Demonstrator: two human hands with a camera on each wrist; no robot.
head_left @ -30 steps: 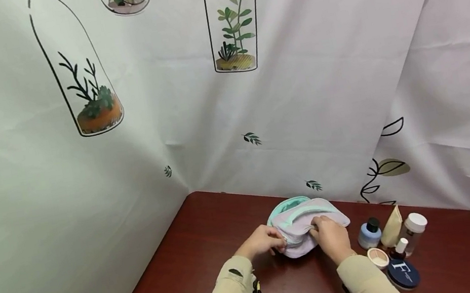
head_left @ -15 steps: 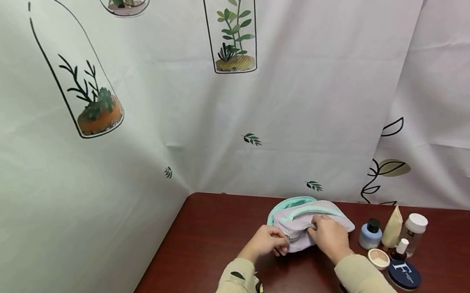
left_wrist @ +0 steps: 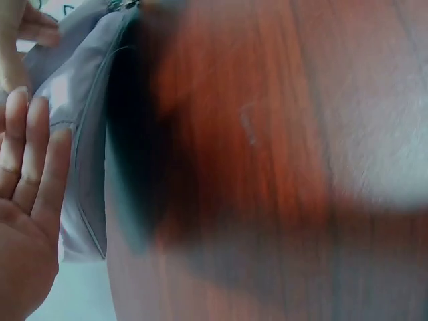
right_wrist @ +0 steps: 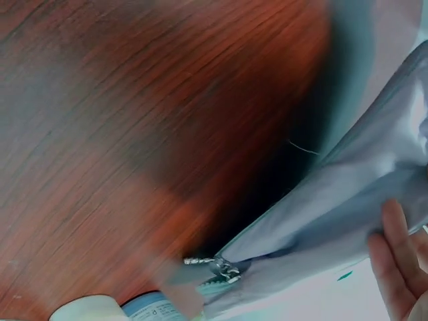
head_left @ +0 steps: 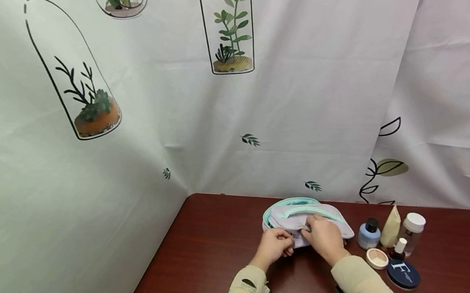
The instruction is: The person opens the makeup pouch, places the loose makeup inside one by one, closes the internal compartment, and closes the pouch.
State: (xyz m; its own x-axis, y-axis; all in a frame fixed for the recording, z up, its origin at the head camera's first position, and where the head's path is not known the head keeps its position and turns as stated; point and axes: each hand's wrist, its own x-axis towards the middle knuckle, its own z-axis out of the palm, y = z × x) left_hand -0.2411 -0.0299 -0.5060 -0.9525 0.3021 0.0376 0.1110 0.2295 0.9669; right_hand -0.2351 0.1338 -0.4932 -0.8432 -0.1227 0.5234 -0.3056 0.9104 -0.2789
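Note:
A lilac zip pouch [head_left: 290, 221] with mint-green trim lies near the table's back edge. My left hand [head_left: 275, 245] pinches its front edge at the left; in the left wrist view the outer fingers [left_wrist: 39, 157] are fairly straight beside the fabric, thumb and index largely out of sight. On the pouch's front middle my right hand [head_left: 325, 237] holds a fold of cloth between thumb and fingers. The right wrist view has two fingertips [right_wrist: 394, 234] against the lilac side, and a metal zip pull [right_wrist: 226, 269] at the pouch's corner.
Right of the pouch stand a blue bottle with black cap [head_left: 369, 235], a cream tube [head_left: 391, 228], a white-lidded clear bottle [head_left: 412, 231] and a small white-capped bottle [head_left: 400, 246]. A round palette [head_left: 377, 258] and navy round case [head_left: 403, 274] lie in front. A patterned cloth [head_left: 194, 122] hangs behind.
My left hand has moved right along the pouch's front edge, and my right hand slightly left, so they are closer together. More of the pouch's mint-trimmed left end shows.

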